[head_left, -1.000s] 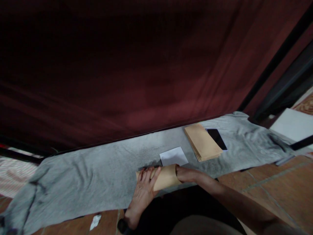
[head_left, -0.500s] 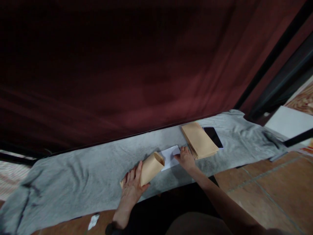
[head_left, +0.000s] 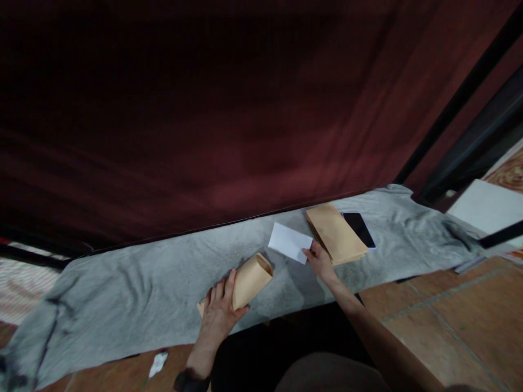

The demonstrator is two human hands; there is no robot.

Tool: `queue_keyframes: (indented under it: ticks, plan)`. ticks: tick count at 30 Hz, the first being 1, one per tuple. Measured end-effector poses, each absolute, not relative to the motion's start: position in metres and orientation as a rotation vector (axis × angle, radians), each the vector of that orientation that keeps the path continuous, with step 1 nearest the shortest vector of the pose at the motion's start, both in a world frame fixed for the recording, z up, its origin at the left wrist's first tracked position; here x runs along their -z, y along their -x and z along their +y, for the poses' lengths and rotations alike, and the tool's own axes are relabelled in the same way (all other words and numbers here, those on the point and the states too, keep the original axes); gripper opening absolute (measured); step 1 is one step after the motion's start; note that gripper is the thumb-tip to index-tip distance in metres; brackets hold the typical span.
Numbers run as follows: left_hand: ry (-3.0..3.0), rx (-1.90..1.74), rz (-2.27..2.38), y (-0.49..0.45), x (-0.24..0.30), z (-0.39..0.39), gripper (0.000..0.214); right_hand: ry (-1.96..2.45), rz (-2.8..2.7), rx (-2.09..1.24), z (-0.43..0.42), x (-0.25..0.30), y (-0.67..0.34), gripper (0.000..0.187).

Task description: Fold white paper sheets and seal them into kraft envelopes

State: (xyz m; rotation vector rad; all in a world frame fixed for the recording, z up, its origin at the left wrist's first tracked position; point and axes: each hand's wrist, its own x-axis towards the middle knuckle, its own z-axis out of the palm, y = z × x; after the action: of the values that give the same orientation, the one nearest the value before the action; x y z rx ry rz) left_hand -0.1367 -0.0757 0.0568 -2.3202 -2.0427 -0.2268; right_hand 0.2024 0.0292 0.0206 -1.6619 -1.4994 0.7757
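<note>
A brown paper bag (head_left: 250,283) lies slantwise on a grey cloth, its mouth gaping toward the right. My left hand (head_left: 219,307) grips the lower part of it, fingers over the top and thumb along the near side. Between the thumb and fingers of my right hand (head_left: 321,261) is a folded sheet of white paper (head_left: 289,241), held by its right end. The sheet is up and to the right of the bag's mouth, apart from it. Just beyond my right hand lies a stack of flat brown paper bags (head_left: 337,231).
A dark phone (head_left: 359,228) lies right of the stack. The grey cloth (head_left: 163,272) covers a long narrow surface against a dark red wall (head_left: 245,136). A crumpled white scrap (head_left: 158,363) is on the tiled floor (head_left: 441,305); a white panel (head_left: 490,204) stands at far right.
My right hand has drawn the white paper away from the bag's mouth, up and to the right, and turned it. My left hand still holds the bag in place.
</note>
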Motion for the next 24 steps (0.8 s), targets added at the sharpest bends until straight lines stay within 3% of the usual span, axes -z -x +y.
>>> queue_keyframes:
  ticks: [5, 12, 24]
  plan:
    - [2.328, 0.289, -2.018, 0.137, -0.053, -0.076, 0.113, 1.313, -1.280, -0.907, 0.029, -0.030, -0.210, 0.033]
    - [2.323, 0.362, -2.003, 0.136, -0.047, -0.077, 0.111, 1.483, -1.632, -0.773, 0.020, -0.030, -0.216, 0.022]
    - [2.335, 0.364, -1.957, 0.135, -0.049, -0.076, 0.110, 1.463, -1.909, -0.948, 0.043, -0.050, -0.238, 0.021]
